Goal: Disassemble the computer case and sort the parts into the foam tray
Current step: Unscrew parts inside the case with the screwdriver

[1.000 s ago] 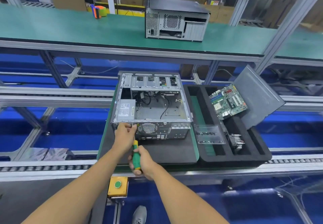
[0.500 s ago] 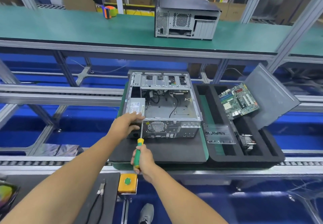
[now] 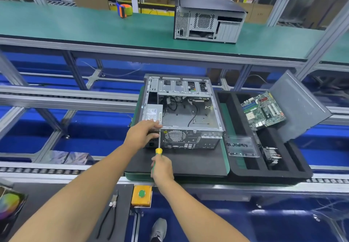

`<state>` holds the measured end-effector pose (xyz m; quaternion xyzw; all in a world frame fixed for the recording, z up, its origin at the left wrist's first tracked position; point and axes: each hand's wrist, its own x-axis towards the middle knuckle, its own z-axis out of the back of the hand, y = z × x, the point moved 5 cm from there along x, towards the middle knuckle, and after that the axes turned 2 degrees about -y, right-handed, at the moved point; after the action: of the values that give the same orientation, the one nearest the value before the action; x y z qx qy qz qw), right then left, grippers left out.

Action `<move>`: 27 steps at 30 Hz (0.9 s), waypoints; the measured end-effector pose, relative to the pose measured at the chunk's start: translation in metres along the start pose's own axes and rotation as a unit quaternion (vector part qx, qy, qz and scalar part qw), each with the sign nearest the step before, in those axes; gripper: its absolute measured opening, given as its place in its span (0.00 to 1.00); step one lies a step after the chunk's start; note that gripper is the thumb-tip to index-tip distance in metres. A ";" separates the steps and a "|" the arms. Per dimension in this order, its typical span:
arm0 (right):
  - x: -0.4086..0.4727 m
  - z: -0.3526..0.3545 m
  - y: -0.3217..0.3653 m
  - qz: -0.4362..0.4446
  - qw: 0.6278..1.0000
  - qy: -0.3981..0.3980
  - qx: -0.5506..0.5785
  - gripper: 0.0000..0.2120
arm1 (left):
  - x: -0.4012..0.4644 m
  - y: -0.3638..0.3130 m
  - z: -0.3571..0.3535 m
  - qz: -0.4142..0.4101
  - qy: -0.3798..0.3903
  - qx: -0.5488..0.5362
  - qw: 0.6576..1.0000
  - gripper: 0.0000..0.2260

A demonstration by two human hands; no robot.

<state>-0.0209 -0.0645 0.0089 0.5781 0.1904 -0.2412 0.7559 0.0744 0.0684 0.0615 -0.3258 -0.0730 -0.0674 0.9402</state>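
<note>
An open grey computer case (image 3: 190,119) lies on a black mat, its rear panel facing me. A silver power supply (image 3: 153,113) sits in its near left corner. My left hand (image 3: 140,134) grips the case's rear left corner, fingers over the power supply's near edge. My right hand (image 3: 162,167) holds a green and yellow screwdriver (image 3: 158,152); its shaft points up at the rear panel beside my left hand. To the right lies the black foam tray (image 3: 239,171), with a green motherboard (image 3: 263,110), a grey side panel (image 3: 300,107) and a heatsink (image 3: 271,154) in it.
A clear plastic box of screws (image 3: 241,146) sits on the tray's near left part. A second computer case (image 3: 207,19) and a tape roll (image 3: 123,10) stand on the green upper shelf. Pliers (image 3: 111,207) and a yellow box with a green button (image 3: 141,194) lie near me.
My left hand moved from the rear panel up onto the case's corner over the power supply. The screwdriver rose, its shaft now against the rear panel. My view shifted left.
</note>
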 end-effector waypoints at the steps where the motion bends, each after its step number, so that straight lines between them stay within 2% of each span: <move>1: 0.001 0.000 -0.001 -0.023 0.998 0.011 0.056 0.13 | 0.000 0.000 0.000 0.000 0.003 0.002 1.000 0.19; 3: 0.002 0.005 -0.004 -0.050 0.991 0.032 0.120 0.14 | 0.000 0.001 -0.001 -0.001 0.012 0.017 1.000 0.20; 7: -0.005 0.009 -0.011 -0.103 0.972 0.121 0.176 0.23 | 0.001 0.001 0.001 -0.002 0.010 0.031 0.999 0.20; 15: -0.014 0.006 0.001 -0.136 0.938 0.186 0.258 0.19 | -0.001 -0.001 0.001 -0.004 0.000 0.020 1.000 0.20; 17: -0.012 0.007 0.004 -0.121 0.941 0.184 0.258 0.18 | -0.002 -0.001 0.001 -0.004 -0.002 0.018 1.000 0.20; 20: -0.004 0.013 0.002 -0.097 0.965 0.149 0.193 0.16 | -0.002 -0.002 0.000 -0.003 -0.008 0.019 1.000 0.20; 24: -0.003 0.012 0.004 -0.105 0.975 0.119 0.157 0.14 | -0.003 -0.003 0.000 -0.003 -0.014 0.024 1.000 0.20; 27: -0.003 0.013 0.008 -0.084 0.991 0.064 0.088 0.14 | -0.005 -0.005 0.001 -0.001 -0.015 0.025 1.000 0.20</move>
<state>-0.0185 -0.0746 0.0197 0.6384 0.2645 -0.2817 0.6656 0.0691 0.0656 0.0639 -0.3027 -0.0889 -0.0617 0.9469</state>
